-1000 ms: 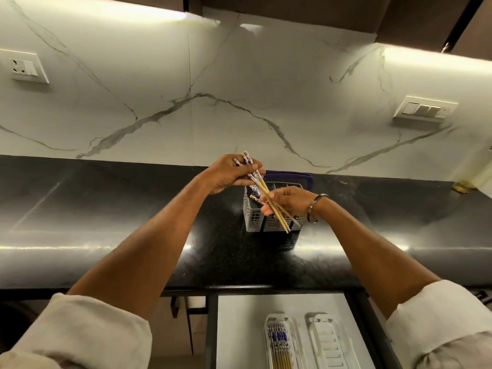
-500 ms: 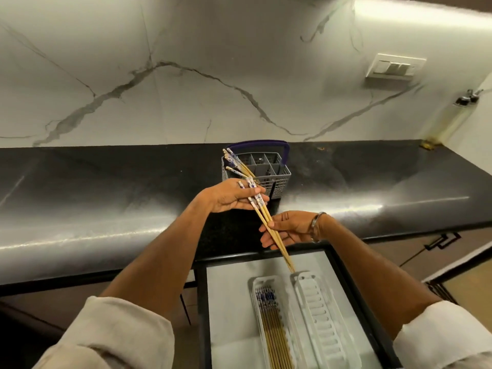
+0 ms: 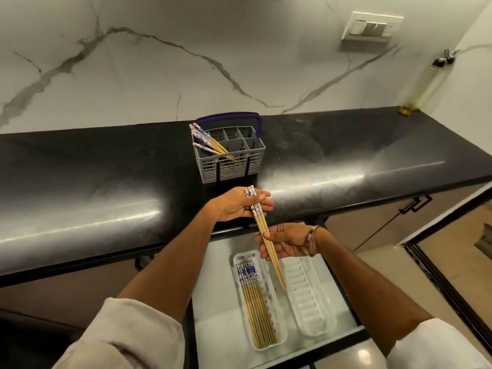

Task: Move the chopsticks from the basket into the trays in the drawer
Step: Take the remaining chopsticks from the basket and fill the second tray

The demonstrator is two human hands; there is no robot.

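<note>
A small bunch of bamboo chopsticks point(image 3: 266, 237) with blue-and-white tops slants down over the open drawer point(image 3: 221, 312). My left hand point(image 3: 237, 206) grips their patterned upper ends, and my right hand point(image 3: 288, 242) pinches the shafts lower down. Their tips hang between the two white trays. The left tray point(image 3: 266, 267) holds several chopsticks lying lengthwise. The ribbed right tray point(image 3: 308, 296) has nothing in it. Behind my hands, the grey basket point(image 3: 231, 166) with a purple handle stands on the black counter, with a few chopsticks point(image 3: 206, 141) leaning in its left compartment.
The black counter point(image 3: 106, 187) runs left to right under a marble wall. A switch plate point(image 3: 371, 27) is on the wall at upper right. Cabinet doors with a black handle point(image 3: 415, 205) lie right of the drawer, beside a bare floor.
Both hands have carried the bunch of chopsticks away from the basket, toward me and down over the drawer. My view has tilted down, showing both trays in full.
</note>
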